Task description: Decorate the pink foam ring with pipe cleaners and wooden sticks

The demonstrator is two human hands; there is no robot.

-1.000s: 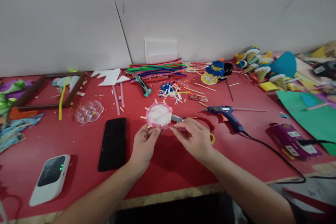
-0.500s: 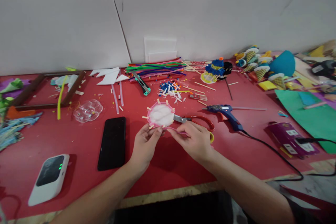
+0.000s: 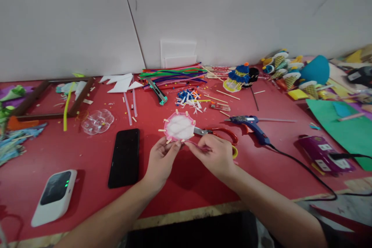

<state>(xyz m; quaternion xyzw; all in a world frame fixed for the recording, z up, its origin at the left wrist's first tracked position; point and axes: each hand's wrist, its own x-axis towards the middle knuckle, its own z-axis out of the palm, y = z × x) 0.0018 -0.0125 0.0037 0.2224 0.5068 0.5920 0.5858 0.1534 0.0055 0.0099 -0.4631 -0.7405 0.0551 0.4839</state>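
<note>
Between thumb and fingers, my left hand point(image 3: 162, 161) pinches the near edge of a small round white disc point(image 3: 179, 126). Short pale sticks stand out around its rim, and a pink pipe cleaner point(image 3: 166, 123) runs along that rim. My right hand point(image 3: 216, 155) is closed on the loose end of the pipe cleaner, just right of the disc. Red-handled scissors point(image 3: 223, 130) lie behind my right hand, their blades partly hidden by the disc. A yellow ring-shaped piece point(image 3: 235, 152) shows beside my right hand, mostly covered.
A blue hot glue gun point(image 3: 251, 124) lies to the right, its cord running to a purple power box point(image 3: 324, 154). A black phone point(image 3: 124, 158) and white device point(image 3: 55, 197) are at left. Behind lie a box cutter point(image 3: 157, 92), pipe cleaners point(image 3: 171, 74) and cut scraps point(image 3: 188, 97).
The disc has shifted very slightly to the right and shows a little more of its right rim. Both hands keep their hold; the view has moved a touch.
</note>
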